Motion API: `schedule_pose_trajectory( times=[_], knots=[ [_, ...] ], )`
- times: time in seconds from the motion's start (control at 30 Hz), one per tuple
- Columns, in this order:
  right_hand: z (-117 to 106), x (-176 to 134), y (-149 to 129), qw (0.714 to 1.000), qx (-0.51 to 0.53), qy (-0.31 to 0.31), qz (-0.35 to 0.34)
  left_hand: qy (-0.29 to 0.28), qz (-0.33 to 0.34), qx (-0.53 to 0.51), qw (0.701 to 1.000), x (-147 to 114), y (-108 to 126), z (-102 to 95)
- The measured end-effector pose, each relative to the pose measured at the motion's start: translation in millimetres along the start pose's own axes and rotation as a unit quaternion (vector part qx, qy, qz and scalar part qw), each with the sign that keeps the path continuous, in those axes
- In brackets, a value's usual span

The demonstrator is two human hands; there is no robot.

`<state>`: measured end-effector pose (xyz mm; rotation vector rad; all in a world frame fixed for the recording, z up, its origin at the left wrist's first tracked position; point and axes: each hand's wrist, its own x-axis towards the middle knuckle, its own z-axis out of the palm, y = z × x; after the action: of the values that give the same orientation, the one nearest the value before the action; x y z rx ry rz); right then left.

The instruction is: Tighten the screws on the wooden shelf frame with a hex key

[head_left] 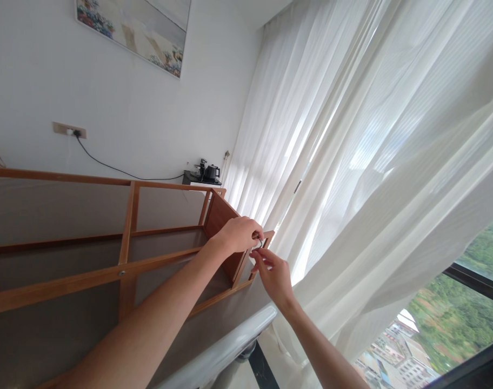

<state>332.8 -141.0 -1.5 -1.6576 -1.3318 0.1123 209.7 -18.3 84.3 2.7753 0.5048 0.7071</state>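
Observation:
Both my hands meet at the right end of a brown wooden frame (161,266). My left hand (239,236) is closed, its fingertips pinching a small dark bent rod that looks like a hex key (260,243). Just below and to the right, my right hand (275,274) has thumb and fingers pinched together by the lower end of the key. What sits between those right fingertips is too small to make out. The frame's end panel (222,229) stands behind my left hand. A round metal bolt head (121,273) shows on the frame's nearer rail.
White sheer curtains (352,162) hang close to my right hand. A rounded pale edge (230,346) lies below my arms. Behind the frame, a black kettle (211,172) stands on a small cabinet, with a cord (108,165) running to a wall socket (64,129).

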Motion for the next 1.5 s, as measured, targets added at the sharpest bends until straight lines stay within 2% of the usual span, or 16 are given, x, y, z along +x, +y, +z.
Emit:
schedule_pose_trajectory(
  times=[0.2,0.47,0.57,0.67,0.73,0.8,0.9,0.97,1.03,1.1,1.17,1.23,1.33,1.4,1.5],
  knots=[
    [-12.3,5.7,13.1,0.994,-0.090,-0.008,-0.054,-0.003,0.005,-0.008,1.000,0.9,-1.4,0.9],
    [-15.3,12.3,18.5,0.991,-0.116,-0.010,-0.065,0.002,0.014,-0.007,1.000,1.3,-2.9,2.4],
    [-21.2,12.9,15.4,0.975,-0.193,-0.008,-0.107,0.000,0.009,-0.005,1.000,1.4,-3.2,2.9],
    [-28.0,13.0,11.1,0.946,-0.285,0.000,-0.158,0.001,0.007,-0.008,1.000,1.6,-3.7,3.6],
    [-30.0,12.9,8.1,0.941,-0.298,-0.005,-0.163,0.002,0.010,-0.011,1.000,1.8,-4.2,4.1],
    [-28.9,12.6,5.4,0.963,-0.236,-0.026,-0.126,0.003,0.013,-0.011,1.000,2.1,-4.5,4.4],
    [-23.8,12.3,0.9,0.995,-0.044,-0.084,-0.018,0.006,0.011,-0.004,1.000,2.2,-3.9,3.8],
    [-20.1,12.0,-3.0,0.989,0.079,-0.120,0.046,0.004,0.008,-0.001,1.000,1.9,-2.9,2.7],
    [-17.0,11.4,-7.7,0.969,0.175,-0.143,0.095,0.001,0.003,-0.002,1.000,1.4,-1.7,1.6],
    [-13.9,10.0,-12.3,0.948,0.247,-0.151,0.136,-0.001,-0.001,-0.002,1.000,1.1,-0.8,0.8],
    [-10.4,7.2,-16.3,0.938,0.275,-0.142,0.156,-0.003,-0.004,-0.003,1.000,0.9,-0.5,0.6],
    [-6.9,2.8,-19.0,0.955,0.239,-0.113,0.135,-0.007,-0.002,-0.005,1.000,0.9,-0.9,0.7],
    [-4.7,-4.7,-19.5,0.992,0.102,-0.054,0.054,-0.007,0.005,-0.005,1.000,0.8,-1.9,1.0],
    [-6.5,-7.4,-16.3,0.999,0.012,-0.031,0.009,-0.005,0.010,-0.005,1.000,0.7,-2.6,1.5],
    [-12.6,-4.8,-6.6,0.996,-0.084,-0.017,-0.026,-0.002,0.014,-0.006,1.000,1.1,-3.6,2.9]
  ],
)
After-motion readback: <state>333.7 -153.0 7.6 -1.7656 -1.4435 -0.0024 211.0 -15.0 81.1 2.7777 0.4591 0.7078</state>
